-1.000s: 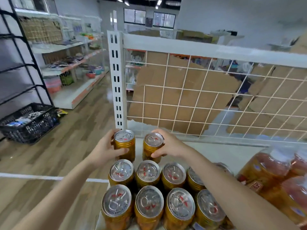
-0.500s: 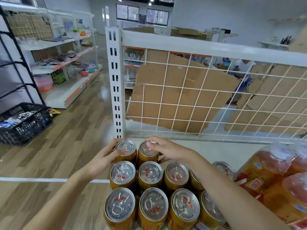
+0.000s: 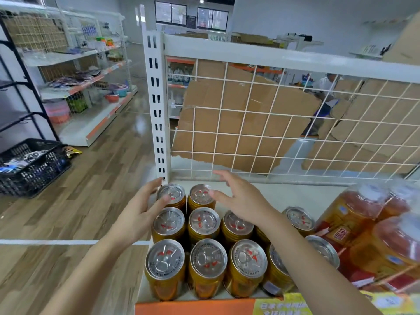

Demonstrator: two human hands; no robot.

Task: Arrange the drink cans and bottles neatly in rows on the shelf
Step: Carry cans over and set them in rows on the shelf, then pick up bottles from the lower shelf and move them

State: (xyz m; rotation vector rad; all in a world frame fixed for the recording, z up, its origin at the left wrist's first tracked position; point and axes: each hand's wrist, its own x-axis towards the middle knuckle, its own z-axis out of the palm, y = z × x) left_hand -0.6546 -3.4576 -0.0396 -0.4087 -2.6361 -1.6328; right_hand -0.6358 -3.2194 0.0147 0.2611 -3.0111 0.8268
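Observation:
Gold drink cans with silver tops stand in rows on the white shelf [image 3: 295, 194]. Two cans form the back row, one at the left [image 3: 171, 194] and one beside it [image 3: 201, 194]. Behind them is bare shelf up to the wire grid back. My left hand [image 3: 145, 212] hovers open at the left can's side, thumb over its rim. My right hand [image 3: 238, 196] is open just right of and above the second can, fingers spread, holding nothing. Large orange-tinted bottles [image 3: 368, 226] with red labels stand at the right.
A white slotted upright [image 3: 156, 110] and wire grid [image 3: 272, 123] with cardboard behind close off the shelf's back. A black basket [image 3: 29, 164] sits on the wood floor to the left, near other shelving. A person stands beyond the grid at right.
Both hands pushed the two back cans down against the rows, then let go. The fingers have opened and lifted off the cans.

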